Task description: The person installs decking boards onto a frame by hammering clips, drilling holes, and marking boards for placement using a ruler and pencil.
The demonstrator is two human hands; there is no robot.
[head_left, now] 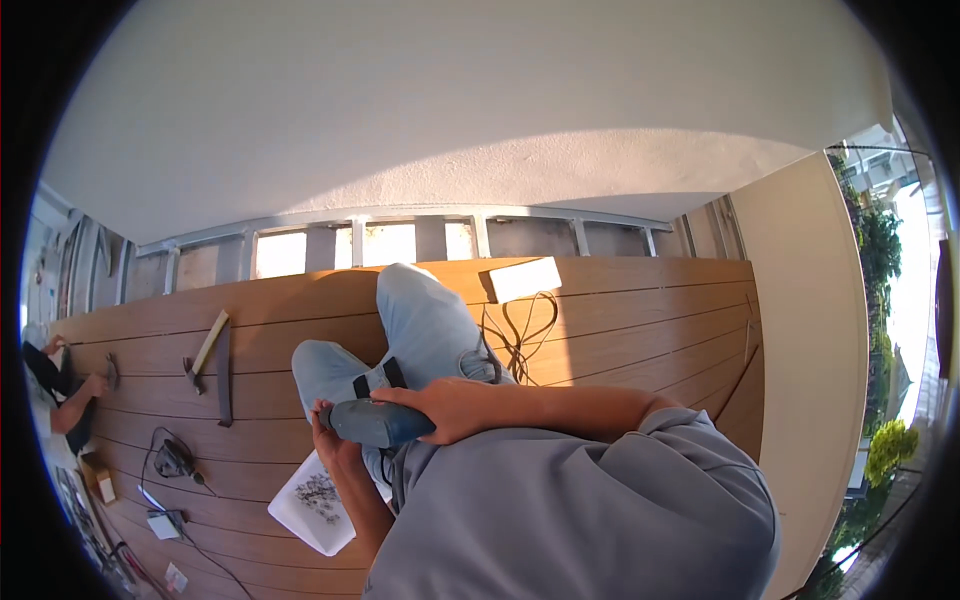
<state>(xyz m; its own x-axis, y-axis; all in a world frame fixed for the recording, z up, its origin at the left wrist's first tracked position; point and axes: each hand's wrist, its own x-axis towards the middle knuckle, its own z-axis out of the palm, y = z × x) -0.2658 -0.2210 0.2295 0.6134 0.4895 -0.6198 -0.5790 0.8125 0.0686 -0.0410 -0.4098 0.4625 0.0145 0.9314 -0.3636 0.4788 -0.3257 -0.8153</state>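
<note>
Low over my lap, I grip a dark blue-grey elongated tool point(375, 425). My left hand point(335, 440) closes round its left end from below, while my right hand point(440, 408) wraps its right end from above. Jeans point(420, 310) cover my bent legs, with dark straps just beyond the tool. Beside my left arm sits a white plastic container point(290, 505) with a scattering of small dark pieces inside. A white rectangular block point(525, 276) and a looped cable point(515, 350) lie on the wooden deck point(650, 310) to the right.
A pale wall point(480, 90) rises beyond the metal joist frame point(480, 238). At left lie a hammer point(205, 355), a dark strip point(224, 390) and a corded tool point(172, 458); a co-worker's hand point(97, 385) holds a hammer at the far left. Plants point(890, 440) show at right.
</note>
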